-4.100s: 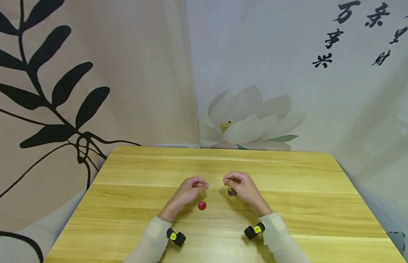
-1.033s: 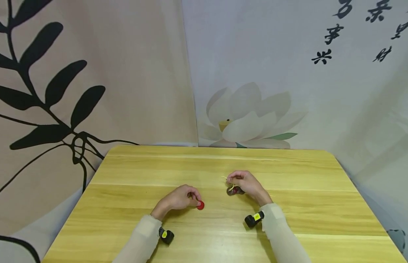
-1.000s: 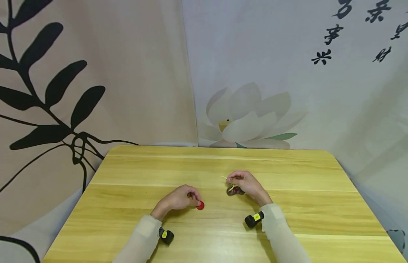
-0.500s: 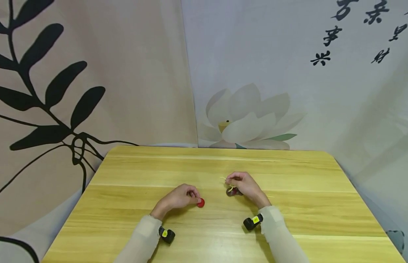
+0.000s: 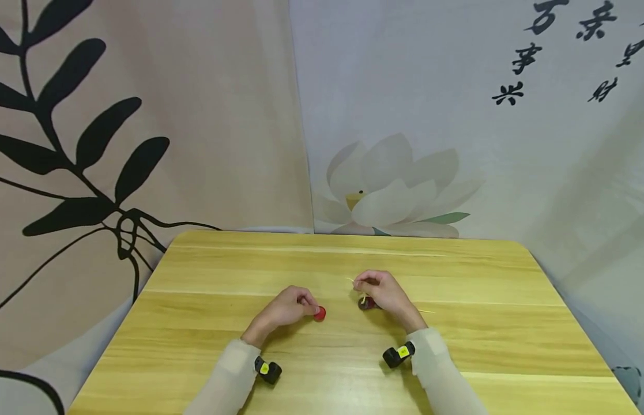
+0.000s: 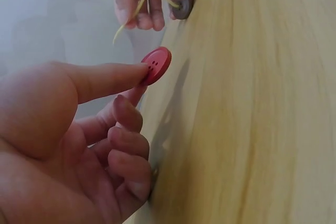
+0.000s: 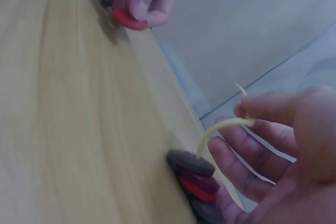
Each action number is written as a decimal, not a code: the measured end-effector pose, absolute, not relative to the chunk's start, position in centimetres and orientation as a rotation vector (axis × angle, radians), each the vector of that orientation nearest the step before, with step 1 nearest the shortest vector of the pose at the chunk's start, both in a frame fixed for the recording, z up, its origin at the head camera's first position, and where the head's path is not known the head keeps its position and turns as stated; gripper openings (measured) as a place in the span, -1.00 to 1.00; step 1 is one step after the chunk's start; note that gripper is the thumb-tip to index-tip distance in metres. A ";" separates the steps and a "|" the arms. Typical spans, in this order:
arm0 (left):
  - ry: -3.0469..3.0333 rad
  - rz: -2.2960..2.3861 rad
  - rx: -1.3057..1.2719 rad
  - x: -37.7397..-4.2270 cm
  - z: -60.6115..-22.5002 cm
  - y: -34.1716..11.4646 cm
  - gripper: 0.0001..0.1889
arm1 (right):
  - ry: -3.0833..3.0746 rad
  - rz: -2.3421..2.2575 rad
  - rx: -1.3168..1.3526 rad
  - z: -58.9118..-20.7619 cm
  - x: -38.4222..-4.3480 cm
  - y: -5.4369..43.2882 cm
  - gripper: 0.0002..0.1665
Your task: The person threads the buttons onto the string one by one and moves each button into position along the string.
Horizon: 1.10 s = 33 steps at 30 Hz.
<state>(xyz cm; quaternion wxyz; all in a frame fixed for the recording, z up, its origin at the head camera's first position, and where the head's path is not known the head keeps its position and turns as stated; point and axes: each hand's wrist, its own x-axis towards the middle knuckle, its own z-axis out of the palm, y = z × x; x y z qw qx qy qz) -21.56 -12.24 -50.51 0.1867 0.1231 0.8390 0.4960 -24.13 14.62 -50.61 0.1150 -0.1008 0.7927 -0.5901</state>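
Note:
A red button with several small holes is pinched between thumb and index finger of my left hand, held above the table. My right hand pinches a thin yellow cord near its end, and a short tip sticks out past the fingers. Below the right fingers hangs a stack of brown and red buttons, with the cord coming up through the top brown one. The two hands face each other, a gap between the red button and the cord tip.
The wooden table spreads under both hands. The cord's other end shows on the right, past the right wrist. Each wrist wears a small black camera. A printed cloth hangs behind the table's far edge.
Earlier the red button lay on the table with the left hand above it. The left hand has since taken it and lifted it slightly forward. The right hand keeps its grip on the cord.

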 end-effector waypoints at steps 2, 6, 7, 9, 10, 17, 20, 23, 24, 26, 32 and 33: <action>2.375 1.414 0.324 -21.6 -50.5 -12.1 -0.91 | 2.359 -1.702 -0.315 -50.5 -24.1 14.5 -0.77; 2.387 1.453 0.283 -21.8 -50.4 -12.0 -0.90 | 2.374 -1.693 -0.340 -50.2 -23.8 14.3 -0.78; 2.389 1.464 0.276 -21.9 -50.4 -11.9 -0.90 | 2.381 -1.689 -0.348 -50.1 -23.8 14.2 -0.78; 2.389 1.491 0.263 -21.9 -50.3 -11.9 -0.91 | 2.384 -1.692 -0.353 -49.9 -23.6 14.1 -0.78; 2.388 1.505 0.254 -21.9 -50.3 -11.8 -0.92 | 2.385 -1.689 -0.351 -49.8 -23.5 14.1 -0.78; 2.401 1.598 0.189 -21.8 -49.9 -11.4 -0.94 | 2.360 -1.702 -0.311 -49.1 -23.0 13.9 -0.76; 2.412 1.622 0.128 -21.8 -49.9 -11.2 -0.93 | 2.360 -1.706 -0.316 -48.9 -22.8 13.8 -0.75; 2.419 1.656 0.084 -21.8 -49.8 -11.0 -0.93 | 2.349 -1.715 -0.323 -48.7 -22.6 13.7 -0.74; 2.423 1.664 0.074 -21.8 -49.7 -10.9 -0.92 | 2.341 -1.720 -0.325 -48.6 -22.6 13.7 -0.74; 2.429 1.682 0.059 -21.8 -49.6 -10.8 -0.92 | 2.334 -1.725 -0.324 -48.6 -22.5 13.7 -0.74; 2.444 1.748 0.030 -21.7 -49.0 -10.2 -0.92 | 2.379 -1.714 -0.351 -48.4 -22.2 13.5 -0.75; 2.443 1.764 0.025 -21.7 -49.0 -10.1 -0.91 | 2.382 -1.717 -0.356 -48.4 -22.2 13.5 -0.76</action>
